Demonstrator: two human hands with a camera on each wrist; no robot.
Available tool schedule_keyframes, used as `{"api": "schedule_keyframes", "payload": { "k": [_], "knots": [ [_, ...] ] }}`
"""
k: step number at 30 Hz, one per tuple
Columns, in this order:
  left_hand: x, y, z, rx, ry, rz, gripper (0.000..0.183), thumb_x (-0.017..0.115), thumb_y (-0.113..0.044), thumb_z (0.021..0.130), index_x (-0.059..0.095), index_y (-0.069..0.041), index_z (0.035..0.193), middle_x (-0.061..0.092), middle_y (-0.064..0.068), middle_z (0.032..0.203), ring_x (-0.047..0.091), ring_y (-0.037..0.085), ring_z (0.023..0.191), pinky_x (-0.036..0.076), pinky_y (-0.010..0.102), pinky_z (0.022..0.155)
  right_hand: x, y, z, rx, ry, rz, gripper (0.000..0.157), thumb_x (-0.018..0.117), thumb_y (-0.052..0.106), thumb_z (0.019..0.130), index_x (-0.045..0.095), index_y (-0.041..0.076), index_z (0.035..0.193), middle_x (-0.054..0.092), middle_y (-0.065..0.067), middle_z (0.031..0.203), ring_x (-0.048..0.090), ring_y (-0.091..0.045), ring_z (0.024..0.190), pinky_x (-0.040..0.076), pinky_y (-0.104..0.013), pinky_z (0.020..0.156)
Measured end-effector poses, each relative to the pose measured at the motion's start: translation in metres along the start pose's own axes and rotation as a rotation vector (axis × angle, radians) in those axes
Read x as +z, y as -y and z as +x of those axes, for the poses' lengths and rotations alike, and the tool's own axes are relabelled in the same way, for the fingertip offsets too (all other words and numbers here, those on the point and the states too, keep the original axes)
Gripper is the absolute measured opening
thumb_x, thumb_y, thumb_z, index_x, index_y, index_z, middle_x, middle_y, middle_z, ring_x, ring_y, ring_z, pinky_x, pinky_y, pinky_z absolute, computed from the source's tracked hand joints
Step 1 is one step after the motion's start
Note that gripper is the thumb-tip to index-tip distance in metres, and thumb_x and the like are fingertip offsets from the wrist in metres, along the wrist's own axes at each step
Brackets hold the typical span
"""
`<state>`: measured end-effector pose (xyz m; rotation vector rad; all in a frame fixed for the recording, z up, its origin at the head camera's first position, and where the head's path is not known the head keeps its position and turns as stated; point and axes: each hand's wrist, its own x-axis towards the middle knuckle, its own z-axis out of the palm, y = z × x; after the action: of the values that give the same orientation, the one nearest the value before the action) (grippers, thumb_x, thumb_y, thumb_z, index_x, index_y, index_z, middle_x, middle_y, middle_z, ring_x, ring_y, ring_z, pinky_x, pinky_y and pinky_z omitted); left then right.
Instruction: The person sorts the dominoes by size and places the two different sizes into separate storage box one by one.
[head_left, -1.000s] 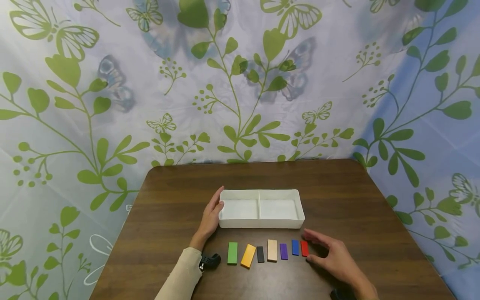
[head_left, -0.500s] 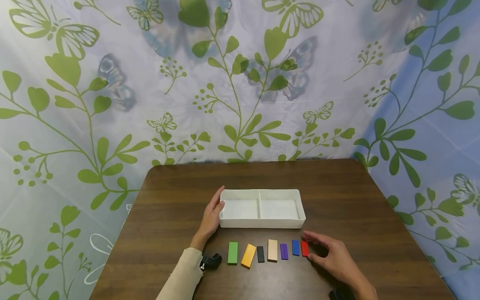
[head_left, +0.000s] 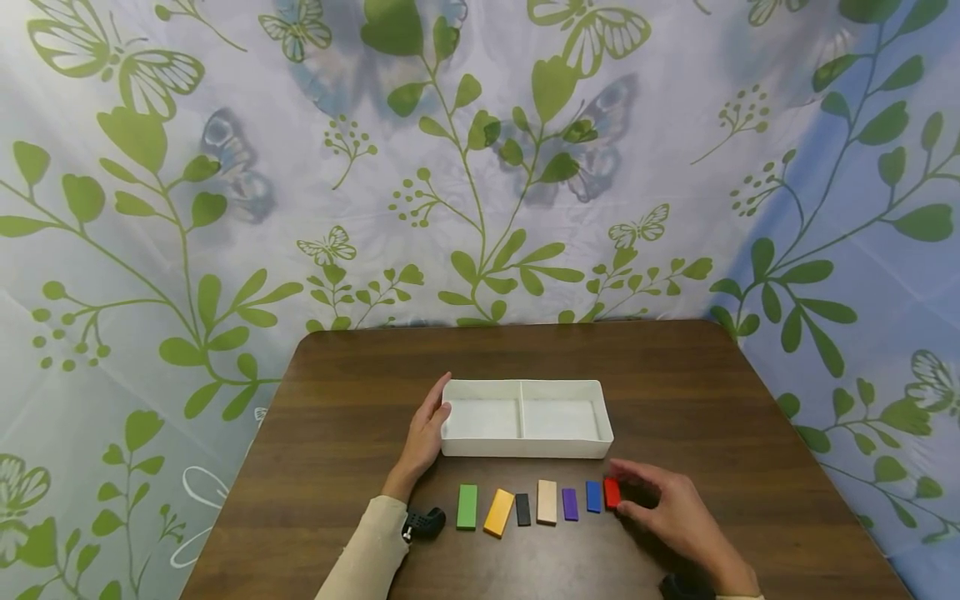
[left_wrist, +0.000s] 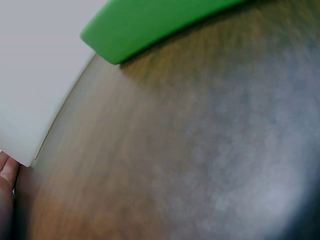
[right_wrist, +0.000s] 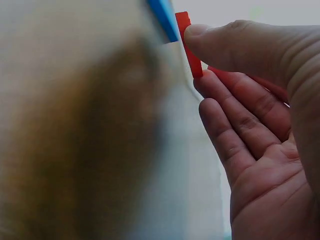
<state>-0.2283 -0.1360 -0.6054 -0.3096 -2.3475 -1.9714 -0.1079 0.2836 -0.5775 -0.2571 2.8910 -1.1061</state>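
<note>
Head view: we see a white two-compartment rectangular tray (head_left: pixel 525 448) lying on the dark brown wood-grain bench (head_left: pixel 510 354).
Right hand (head_left: pixel 678 510): its fingers pinch the red rectangular block (head_left: pixel 612 492), near the tray's near right corner.
Left hand (head_left: pixel 422 437): its fingers, fairly straight, touch the tray's left end.
Row beside red, left to right: we count the green block (head_left: pixel 467 507), yellow block (head_left: pixel 498 512), black block (head_left: pixel 522 509), beige block (head_left: pixel 547 502), purple block (head_left: pixel 570 504) and blue block (head_left: pixel 593 497), all rectangular.

From here I get a mere sliver of the left grip (left_wrist: pixel 7 176) in the left wrist view, where the green block (left_wrist: pixel 145 22) runs off the top, while in the right wrist view the blue block (right_wrist: pixel 164 20) is blurred and cut short above and the right grip (right_wrist: pixel 260 122) hides part of the red block (right_wrist: pixel 194 62).
</note>
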Motion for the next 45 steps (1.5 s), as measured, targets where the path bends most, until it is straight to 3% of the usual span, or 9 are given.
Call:
{"api": "schedule_keyframes", "payload": {
  "k": [7,12,17,21,28,32,45],
  "knots": [
    [0.0,0.001,0.0,0.002,-0.001,0.004,0.052,0.045,-0.014,0.118,0.043,-0.017,0.17,0.035,0.008,0.179,0.028,0.035,0.167,0.02,0.064,0.135,-0.017,0.006,0.005,-0.094,-0.047,-0.007,0.068,0.097,0.007,0.08,0.073,0.016,0.143,0.08,0.005,0.129,0.077,-0.024,0.119,0.063,-0.046,0.1],
    [0.0,0.002,0.0,0.003,0.001,0.016,0.052,0.045,-0.017,0.118,0.043,-0.019,0.169,0.034,0.007,0.179,0.027,0.034,0.168,0.019,0.064,0.135,-0.028,0.01,0.01,-0.182,-0.08,-0.025,0.068,0.097,0.003,0.078,0.074,0.013,0.142,0.08,0.004,0.128,0.08,-0.026,0.111,0.064,-0.049,0.096],
    [0.0,0.002,-0.001,0.008,0.006,0.018,0.052,0.043,-0.015,0.118,0.041,-0.018,0.17,0.033,0.006,0.18,0.027,0.034,0.168,0.019,0.065,0.135,-0.041,0.019,0.015,-0.181,-0.082,-0.055,0.066,0.097,0.007,0.08,0.074,0.013,0.142,0.08,0.003,0.13,0.079,-0.026,0.114,0.063,-0.049,0.098],
    [0.0,0.002,-0.001,0.005,0.01,0.027,0.053,0.042,-0.016,0.119,0.04,-0.019,0.171,0.032,0.005,0.18,0.027,0.033,0.168,0.02,0.064,0.135,-0.05,0.024,0.021,-0.191,-0.09,-0.064,0.066,0.097,0.008,0.08,0.074,0.013,0.142,0.08,0.003,0.131,0.078,-0.024,0.117,0.063,-0.038,0.101],
    [0.0,0.001,-0.001,-0.005,0.016,0.043,0.054,0.041,-0.017,0.119,0.037,-0.015,0.172,0.03,0.004,0.181,0.027,0.032,0.168,0.021,0.062,0.135,-0.057,0.033,0.029,-0.261,-0.104,-0.086,0.065,0.097,0.01,0.081,0.074,0.011,0.141,0.079,-0.004,0.133,0.077,-0.031,0.12,0.062,-0.051,0.099],
    [-0.001,0.001,-0.002,-0.017,0.018,0.056,0.054,0.041,-0.018,0.119,0.037,-0.017,0.172,0.03,0.002,0.181,0.027,0.03,0.168,0.022,0.06,0.135,-0.059,0.036,0.034,-0.28,-0.108,-0.095,0.062,0.097,0.012,0.082,0.075,0.012,0.14,0.079,-0.003,0.134,0.078,-0.029,0.118,0.064,-0.045,0.098],
    [0.001,0.003,-0.001,0.014,0.0,0.028,0.052,0.044,-0.017,0.119,0.042,-0.017,0.17,0.034,0.005,0.179,0.029,0.033,0.167,0.021,0.064,0.134,-0.06,0.045,0.05,-0.296,-0.1,-0.087,0.062,0.095,0.01,0.084,0.074,0.014,0.142,0.078,-0.004,0.137,0.078,-0.028,0.112,0.063,-0.056,0.096]
  ]
}}
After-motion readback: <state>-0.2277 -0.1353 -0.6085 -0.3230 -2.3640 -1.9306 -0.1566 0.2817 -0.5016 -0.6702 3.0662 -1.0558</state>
